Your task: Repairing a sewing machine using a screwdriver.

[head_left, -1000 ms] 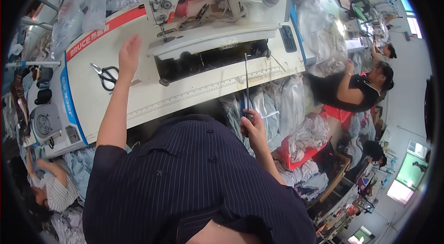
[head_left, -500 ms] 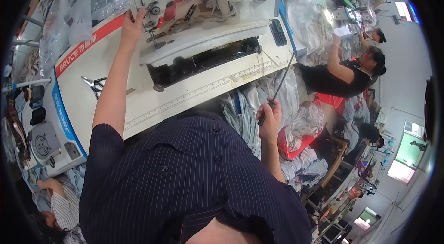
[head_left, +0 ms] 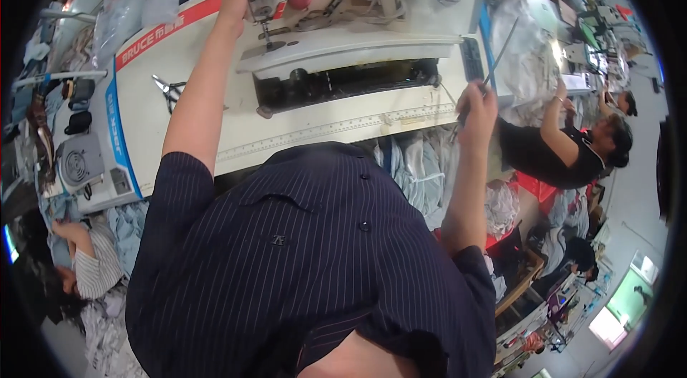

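Note:
A white industrial sewing machine (head_left: 422, 23) is tipped back on its table (head_left: 329, 127), and a long dark opening (head_left: 358, 84) shows below its bed. At the machine's needle end, my left hand (head_left: 235, 2) is closed against the head's side; some of its fingers are hidden. My right hand (head_left: 478, 109) grips a long screwdriver (head_left: 503, 51) near the table's right edge. The thin shaft points up and away, its tip clear of the machine. Pliers (head_left: 169, 90) with dark handles lie on the table, left of my left forearm.
A ruler strip (head_left: 308, 136) runs along the table's near edge. Plastic bags (head_left: 154, 2) are heaped at the far left. Pale garments (head_left: 422, 177) hang at the near right. A co-worker in black (head_left: 558, 152) sits to the right; another in stripes (head_left: 96, 260) is at lower left.
My right hand has risen forward and to the right with the screwdriver, up to the table's right edge. The left hand stays at the needle end. The whole view has shifted.

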Demonstrator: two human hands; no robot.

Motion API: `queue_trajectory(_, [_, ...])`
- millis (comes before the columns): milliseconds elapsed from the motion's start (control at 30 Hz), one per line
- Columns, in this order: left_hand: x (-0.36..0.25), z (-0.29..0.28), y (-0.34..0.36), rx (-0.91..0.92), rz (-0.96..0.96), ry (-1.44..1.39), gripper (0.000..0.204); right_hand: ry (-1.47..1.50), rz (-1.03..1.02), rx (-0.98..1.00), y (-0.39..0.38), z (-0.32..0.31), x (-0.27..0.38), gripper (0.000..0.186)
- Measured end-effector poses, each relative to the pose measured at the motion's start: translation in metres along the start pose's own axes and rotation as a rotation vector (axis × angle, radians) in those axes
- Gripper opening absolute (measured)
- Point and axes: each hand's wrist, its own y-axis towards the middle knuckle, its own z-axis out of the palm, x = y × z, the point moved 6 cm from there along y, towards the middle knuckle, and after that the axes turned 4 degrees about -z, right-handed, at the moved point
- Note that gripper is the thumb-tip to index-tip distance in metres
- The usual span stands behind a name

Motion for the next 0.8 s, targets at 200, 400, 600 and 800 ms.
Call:
queue_trajectory(200, [0.009,-0.011,0.025,0.046,0.032,0.006,0.084,-0.171,-0.091,0.007,0.104,0.031,0.022,0.024])
queue_trajectory(400, [0.012,-0.002,0.031,0.065,0.102,-0.099,0.074,-0.201,-0.18,-0.047,0.175,0.058,0.023,0.026])
queue_trajectory(600, [0.008,0.001,0.028,0.125,0.186,-0.197,0.069,-0.011,-0.079,-0.054,0.21,0.073,-0.008,0.025])
queue_trajectory(800, [0.006,0.001,0.014,0.082,0.171,-0.355,0.068,-0.021,-0.137,-0.081,0.189,0.083,-0.001,0.02])
